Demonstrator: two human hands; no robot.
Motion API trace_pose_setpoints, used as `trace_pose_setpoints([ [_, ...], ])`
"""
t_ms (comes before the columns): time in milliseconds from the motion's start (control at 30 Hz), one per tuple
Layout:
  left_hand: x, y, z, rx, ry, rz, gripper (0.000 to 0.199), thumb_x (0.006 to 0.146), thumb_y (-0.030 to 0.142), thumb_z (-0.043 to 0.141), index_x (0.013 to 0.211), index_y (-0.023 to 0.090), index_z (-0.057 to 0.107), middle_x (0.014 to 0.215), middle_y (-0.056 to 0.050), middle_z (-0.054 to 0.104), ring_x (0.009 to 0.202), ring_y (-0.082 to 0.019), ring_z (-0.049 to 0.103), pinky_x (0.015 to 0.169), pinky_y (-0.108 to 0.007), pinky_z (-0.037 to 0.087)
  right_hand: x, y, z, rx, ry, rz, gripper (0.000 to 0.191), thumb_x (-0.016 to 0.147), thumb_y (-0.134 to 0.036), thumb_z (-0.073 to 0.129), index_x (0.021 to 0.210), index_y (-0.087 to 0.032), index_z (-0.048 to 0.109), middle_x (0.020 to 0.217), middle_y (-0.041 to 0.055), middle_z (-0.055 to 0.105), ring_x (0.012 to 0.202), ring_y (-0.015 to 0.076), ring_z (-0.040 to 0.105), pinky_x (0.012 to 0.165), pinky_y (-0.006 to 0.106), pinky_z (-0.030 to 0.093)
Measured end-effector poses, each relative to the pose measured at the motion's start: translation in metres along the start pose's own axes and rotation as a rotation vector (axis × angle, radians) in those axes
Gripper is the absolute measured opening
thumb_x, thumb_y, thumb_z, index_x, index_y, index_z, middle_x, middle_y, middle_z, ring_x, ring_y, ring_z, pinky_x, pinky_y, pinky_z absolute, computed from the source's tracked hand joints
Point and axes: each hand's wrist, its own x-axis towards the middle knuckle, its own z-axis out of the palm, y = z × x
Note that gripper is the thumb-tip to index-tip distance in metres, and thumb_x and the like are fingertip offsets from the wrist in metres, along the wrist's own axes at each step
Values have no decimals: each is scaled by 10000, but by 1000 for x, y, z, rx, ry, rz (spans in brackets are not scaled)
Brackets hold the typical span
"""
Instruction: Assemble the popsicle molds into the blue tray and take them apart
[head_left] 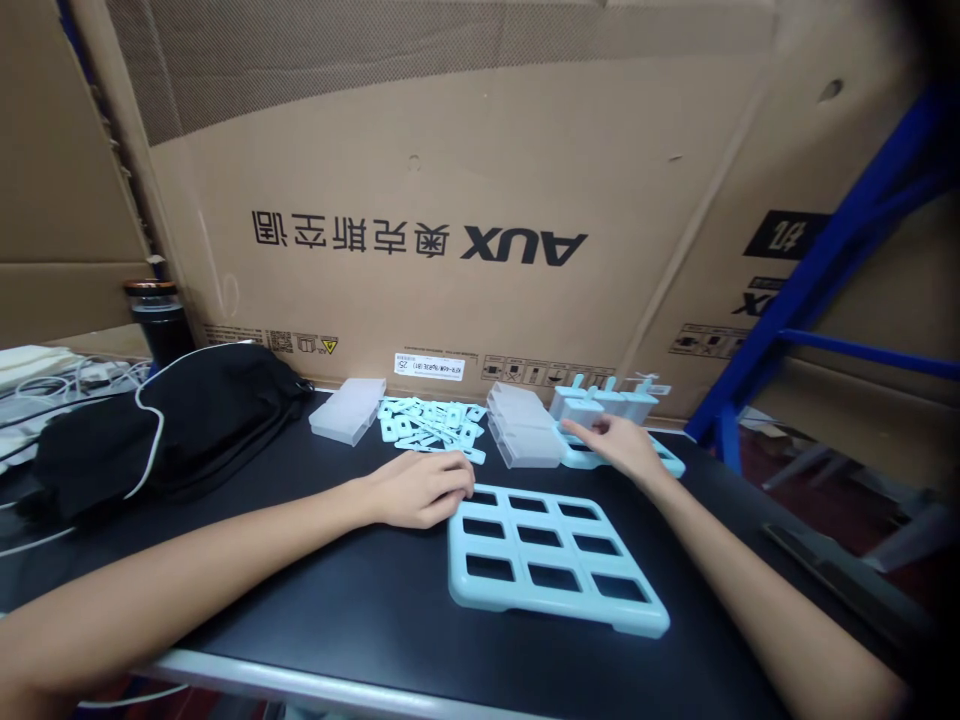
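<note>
A light blue frame [517, 532] with several square openings lies on the black table. My left hand [426, 488] has its fingers curled at the frame's back left corner; whether they grip it is unclear. At the back right, my right hand [611, 440] reaches to a second blue frame [670, 458], where clear molds with blue stick tops [607, 395] stand upright. Its fingertips are by the front left mold, and their hold cannot be made out. Behind the near frame lies a pile of blue sticks [431, 422], between clear molds at left [349, 408] and right [523, 425].
Black cloth bag [172, 415], white cables [71, 385] and a dark bottle [161, 325] are on the left. A large cardboard box [420, 130] walls off the back. Blue metal posts [847, 230] rise at right. The table's metal edge [300, 680] runs along the front.
</note>
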Motion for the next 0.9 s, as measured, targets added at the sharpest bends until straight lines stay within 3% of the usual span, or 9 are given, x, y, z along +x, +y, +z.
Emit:
trace_pose_setpoints([
  [100,0,0,-1,2,-2,-2,196,962,207,368,1004,207,560,1126,-49,594,926,-158,610,762,-253,493,-3,-5,1,-86,12,30,588,717,-770,485,673,-194,597,743,144,667,801,342,639,666,383,439],
  [267,0,0,-1,10,-7,4,202,968,217,356,1016,209,552,1129,-49,588,944,-161,606,759,-255,491,-9,-16,5,-214,55,106,725,763,-752,421,925,-99,691,933,258,680,921,423,639,682,436,469],
  [567,0,1,-2,21,-16,5,187,963,209,370,1014,209,550,1132,-46,581,932,-152,608,758,-252,492,-14,-27,10,-208,133,130,749,831,-653,405,1141,7,577,991,317,648,962,439,629,751,478,481],
  [733,0,1,-3,28,-25,1,196,975,221,351,1014,207,543,1133,-48,580,916,-154,609,756,-255,486,-14,-25,2,-87,166,103,677,806,-629,447,1104,-30,555,998,280,649,954,414,624,751,445,474],
  [900,0,3,-4,52,-13,-9,195,979,226,351,1029,207,539,1127,-48,584,913,-152,604,760,-257,488,-10,-36,-28,71,321,-25,287,793,-438,463,875,-188,578,890,132,678,897,311,629,762,359,452],
])
